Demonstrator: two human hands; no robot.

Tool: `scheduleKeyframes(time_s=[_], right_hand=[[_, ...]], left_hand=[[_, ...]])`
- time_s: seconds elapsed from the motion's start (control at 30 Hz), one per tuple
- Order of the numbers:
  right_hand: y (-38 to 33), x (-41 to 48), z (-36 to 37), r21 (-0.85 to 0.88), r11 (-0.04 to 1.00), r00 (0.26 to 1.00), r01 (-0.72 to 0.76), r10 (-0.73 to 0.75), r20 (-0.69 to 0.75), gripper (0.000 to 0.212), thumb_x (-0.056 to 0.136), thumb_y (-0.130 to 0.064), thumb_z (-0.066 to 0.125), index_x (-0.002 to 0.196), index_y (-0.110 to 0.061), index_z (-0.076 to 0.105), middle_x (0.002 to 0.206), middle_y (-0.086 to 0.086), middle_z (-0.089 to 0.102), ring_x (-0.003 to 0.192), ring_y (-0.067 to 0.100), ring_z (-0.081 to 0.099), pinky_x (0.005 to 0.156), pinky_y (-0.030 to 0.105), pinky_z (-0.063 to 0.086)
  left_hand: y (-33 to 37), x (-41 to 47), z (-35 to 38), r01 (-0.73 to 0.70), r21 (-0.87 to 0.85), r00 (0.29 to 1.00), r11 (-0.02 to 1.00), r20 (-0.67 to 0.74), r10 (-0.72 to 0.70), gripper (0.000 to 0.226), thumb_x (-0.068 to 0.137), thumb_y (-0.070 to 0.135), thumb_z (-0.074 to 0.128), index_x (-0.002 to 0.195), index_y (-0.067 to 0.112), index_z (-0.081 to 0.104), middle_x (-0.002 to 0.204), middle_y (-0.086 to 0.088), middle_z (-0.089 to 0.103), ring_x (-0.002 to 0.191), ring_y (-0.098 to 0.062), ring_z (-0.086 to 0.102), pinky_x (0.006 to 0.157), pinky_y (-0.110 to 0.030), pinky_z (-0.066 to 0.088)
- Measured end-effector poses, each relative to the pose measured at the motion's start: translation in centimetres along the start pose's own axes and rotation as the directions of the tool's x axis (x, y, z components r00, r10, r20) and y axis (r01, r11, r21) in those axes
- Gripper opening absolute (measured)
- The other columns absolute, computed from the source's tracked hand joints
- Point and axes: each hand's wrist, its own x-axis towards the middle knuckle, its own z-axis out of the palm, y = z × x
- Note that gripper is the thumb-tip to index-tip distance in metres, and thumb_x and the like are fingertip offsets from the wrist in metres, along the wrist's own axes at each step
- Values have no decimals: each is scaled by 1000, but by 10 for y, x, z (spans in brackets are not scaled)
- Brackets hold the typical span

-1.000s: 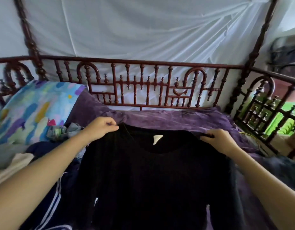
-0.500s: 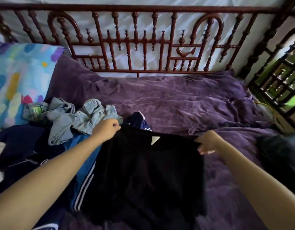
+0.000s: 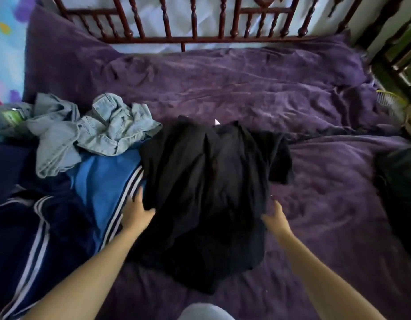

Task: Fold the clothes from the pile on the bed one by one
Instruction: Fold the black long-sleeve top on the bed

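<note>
Now, shirt (image 3: 207, 181) on bed (image 3: 327, 204), seemingly between left hand (image 3: 136, 214), right hand (image 3: 275, 219).

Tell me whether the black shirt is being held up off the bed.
No, the black shirt lies spread out on the purple bedcover.

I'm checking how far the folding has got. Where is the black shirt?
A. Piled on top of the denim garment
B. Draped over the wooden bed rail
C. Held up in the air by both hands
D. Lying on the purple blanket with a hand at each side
D: the black shirt lies spread on the purple blanket, with the left hand at its left edge and the right hand at its right edge.
</note>
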Motion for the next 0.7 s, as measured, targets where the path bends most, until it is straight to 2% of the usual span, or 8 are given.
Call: scheduleKeyframes(time_s=[0.1,0.2,0.27,0.33,0.43,0.57,0.63,0.7], right_hand=[[68,-24,37,48,969,970,-242,243,-6,52,85,-2,60,131,5,38,128,26,51,115,38,51,91,39,41],[96,-47,65,257,920,955,-295,286,72,41,86,6,56,126,5,45,115,20,60,87,28,58,66,26,48],[99,-56,72,378,883,960,-279,266,88,39,88,4,55,125,-6,47,105,9,60,67,15,54,42,15,42],[96,-58,73,442,849,957,-291,264,124,38,88,1,57,122,-15,48,102,6,60,53,7,54,34,13,36],[89,-62,71,373,873,946,-315,254,203,26,88,-4,61,113,-11,57,79,3,59,36,-2,47,33,12,34],[79,-71,66,391,894,975,-218,181,129,21,84,1,63,104,-6,62,77,0,62,63,7,55,49,11,43],[74,-75,62,469,863,982,-188,171,80,21,82,2,64,103,-3,62,86,5,64,75,15,58,61,18,47],[73,-78,57,556,808,979,-196,195,61,17,82,0,64,98,-6,64,87,7,65,75,18,57,61,21,46]], left_hand=[[-68,-30,38,269,-70,958,961,125,-259,68,84,13,64,142,1,30,135,-24,45,122,-40,45,101,-47,39],[-109,-45,53,438,-224,885,871,276,-374,68,87,9,61,144,-1,25,141,-23,41,126,-38,43,107,-44,35],[-123,-47,54,423,-312,896,851,284,-342,76,88,11,63,149,5,17,148,-18,33,133,-33,35,112,-41,29],[-129,-43,52,341,-357,934,869,237,-269,80,87,11,65,150,12,15,149,-14,31,135,-30,33,113,-41,27],[-126,-31,46,255,-305,964,918,154,-217,78,86,12,65,150,17,18,148,-13,36,133,-31,38,109,-40,32],[-117,-21,45,197,-162,970,967,175,-168,60,88,19,64,141,7,39,138,-19,47,124,-34,47,103,-40,40],[-113,-19,45,200,-81,971,976,148,-187,36,90,19,61,117,-4,59,124,-23,56,110,-35,56,92,-41,48],[-109,-22,43,165,-59,979,984,133,-156,22,90,15,59,89,-6,62,105,-24,62,91,-35,60,75,-38,48]])
